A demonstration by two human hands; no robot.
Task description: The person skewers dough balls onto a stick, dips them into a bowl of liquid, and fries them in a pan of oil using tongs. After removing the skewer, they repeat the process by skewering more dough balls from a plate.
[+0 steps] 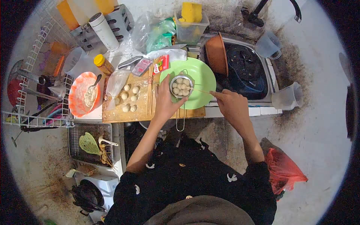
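Note:
My left hand [165, 100] grips a small metal strainer [192, 80] by its rim, over a light green plate [205, 73]. Pale round balls [181, 87] fill the strainer, and its wire handle points toward my body. Between the closed fingers of my right hand [232, 106] is a thin wooden skewer [201, 90]; its tip reaches in among the balls. Left of the plate, several more pale balls [134, 98] sit on a wooden board [116, 113], beside loose wooden skewers [150, 95].
An orange-and-white bowl [74, 105] with pale dough and a spoon stands at the left. Behind the board are a yellow-lidded jar [104, 64], a knife [129, 62] and a red packet [161, 64]. A sink [267, 71] holding a brown bowl [216, 55] lies to the right.

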